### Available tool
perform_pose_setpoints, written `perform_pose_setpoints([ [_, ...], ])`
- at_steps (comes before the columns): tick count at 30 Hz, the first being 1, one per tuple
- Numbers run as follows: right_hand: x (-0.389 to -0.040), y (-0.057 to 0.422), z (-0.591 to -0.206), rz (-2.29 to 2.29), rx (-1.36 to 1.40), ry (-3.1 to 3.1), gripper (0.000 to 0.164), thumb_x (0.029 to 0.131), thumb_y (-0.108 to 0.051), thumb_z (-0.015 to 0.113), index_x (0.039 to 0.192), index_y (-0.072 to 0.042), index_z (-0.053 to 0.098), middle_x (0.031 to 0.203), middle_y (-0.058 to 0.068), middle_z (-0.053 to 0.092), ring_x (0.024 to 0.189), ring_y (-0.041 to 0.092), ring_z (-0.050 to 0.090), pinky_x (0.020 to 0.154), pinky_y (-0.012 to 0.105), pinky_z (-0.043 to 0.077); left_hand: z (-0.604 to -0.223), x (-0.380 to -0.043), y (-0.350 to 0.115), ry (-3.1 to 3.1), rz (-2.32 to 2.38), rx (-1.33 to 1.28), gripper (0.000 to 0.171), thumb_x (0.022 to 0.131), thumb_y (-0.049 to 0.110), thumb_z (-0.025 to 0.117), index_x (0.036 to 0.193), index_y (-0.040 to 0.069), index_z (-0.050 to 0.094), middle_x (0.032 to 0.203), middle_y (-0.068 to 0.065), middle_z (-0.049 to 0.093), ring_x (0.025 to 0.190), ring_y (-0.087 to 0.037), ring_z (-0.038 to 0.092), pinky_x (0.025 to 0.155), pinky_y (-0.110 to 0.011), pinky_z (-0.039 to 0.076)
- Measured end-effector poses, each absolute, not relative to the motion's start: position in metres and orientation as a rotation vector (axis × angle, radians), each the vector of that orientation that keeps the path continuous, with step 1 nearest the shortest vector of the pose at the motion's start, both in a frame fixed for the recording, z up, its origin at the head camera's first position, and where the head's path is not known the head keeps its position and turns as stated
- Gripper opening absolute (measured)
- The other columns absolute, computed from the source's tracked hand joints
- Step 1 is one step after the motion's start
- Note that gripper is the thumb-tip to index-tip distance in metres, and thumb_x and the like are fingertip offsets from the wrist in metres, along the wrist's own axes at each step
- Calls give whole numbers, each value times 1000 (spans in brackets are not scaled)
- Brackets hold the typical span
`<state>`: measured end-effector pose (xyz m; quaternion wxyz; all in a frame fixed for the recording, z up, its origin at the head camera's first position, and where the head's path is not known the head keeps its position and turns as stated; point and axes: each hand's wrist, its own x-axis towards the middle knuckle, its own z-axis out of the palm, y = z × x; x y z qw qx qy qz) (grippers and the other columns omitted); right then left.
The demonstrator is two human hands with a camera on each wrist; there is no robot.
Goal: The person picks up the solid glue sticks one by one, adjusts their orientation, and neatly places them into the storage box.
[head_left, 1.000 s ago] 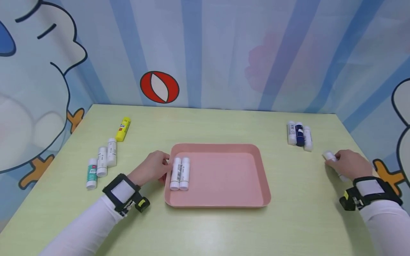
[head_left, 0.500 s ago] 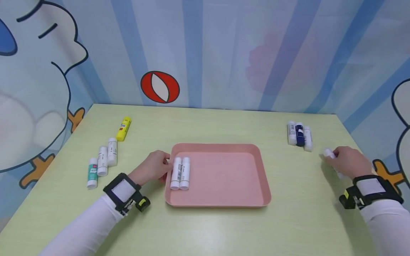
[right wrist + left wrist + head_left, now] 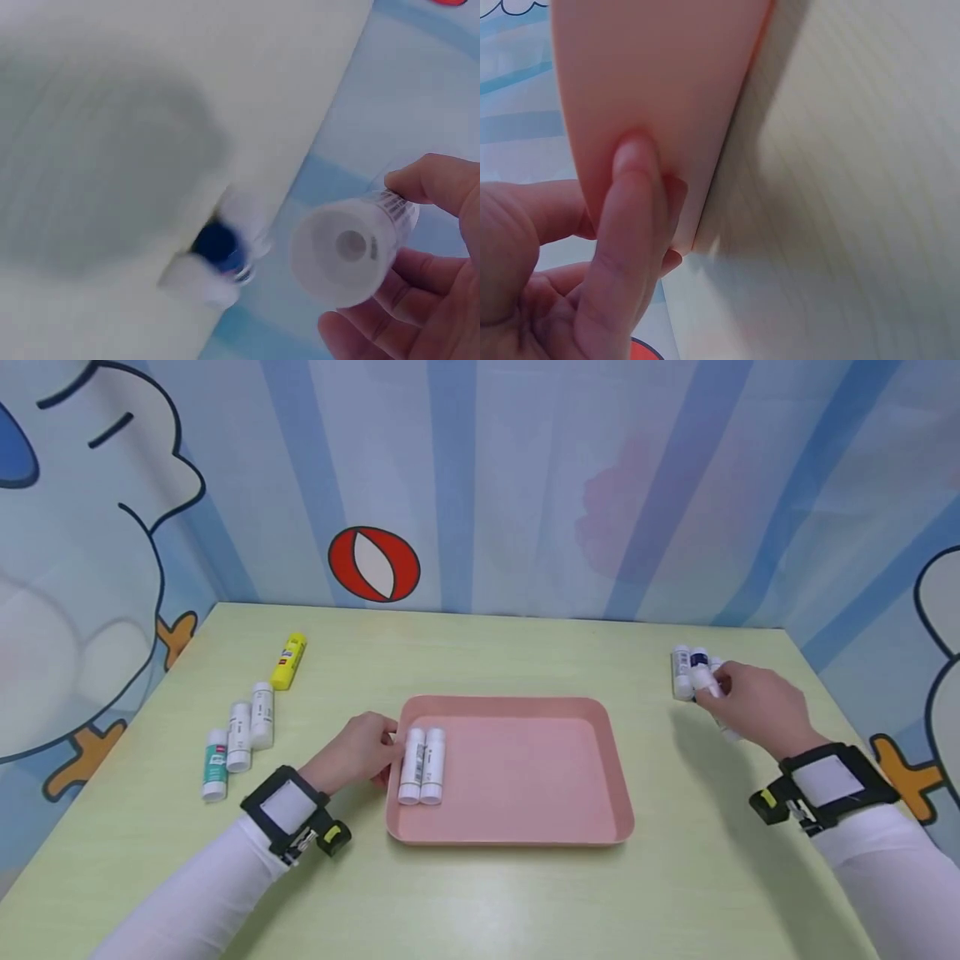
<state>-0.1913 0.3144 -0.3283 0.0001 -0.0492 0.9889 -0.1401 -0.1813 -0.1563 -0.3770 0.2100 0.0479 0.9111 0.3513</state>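
My right hand (image 3: 767,708) grips a white glue stick (image 3: 706,682) above the table's right side. In the right wrist view, the hollow end of that stick (image 3: 319,259) faces the camera. Below it lie a white glue stick (image 3: 682,673), a navy one (image 3: 699,657) and another white one, partly covered by the hand. My left hand (image 3: 358,750) pinches the left rim of a pink tray (image 3: 517,838); the left wrist view has a finger (image 3: 630,217) against the tray's outer wall. Two white glue sticks (image 3: 412,768) lie side by side at the tray's left end.
At the table's left lie a yellow glue stick (image 3: 288,662), two white ones (image 3: 239,737) and a teal-labelled one (image 3: 215,766). A cartoon-printed blue curtain (image 3: 517,485) stands behind the table (image 3: 487,902).
My right hand has lifted the white glue stick from the right edge and moved it left and away from me, over the group of three. The left hand and tray have stayed put.
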Motion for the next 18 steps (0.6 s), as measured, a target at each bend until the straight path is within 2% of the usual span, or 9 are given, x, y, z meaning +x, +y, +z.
perform_pose_setpoints([
  [9,-198,242,-304,-528,-302,3081,39,92,-31,62,113,3,61,94,16,65,65,21,58,54,35,45,-377,-182,-157,2525,991,128,18,96,7,57,110,-2,64,77,-9,62,59,-18,61,54,-27,50],
  [18,-206,175,-302,-668,-428,2966,28,93,-27,63,107,-3,63,89,9,65,65,18,57,57,32,46,-378,-182,-157,2518,1002,115,19,96,8,57,111,-2,64,77,-9,62,59,-19,61,55,-27,51],
])
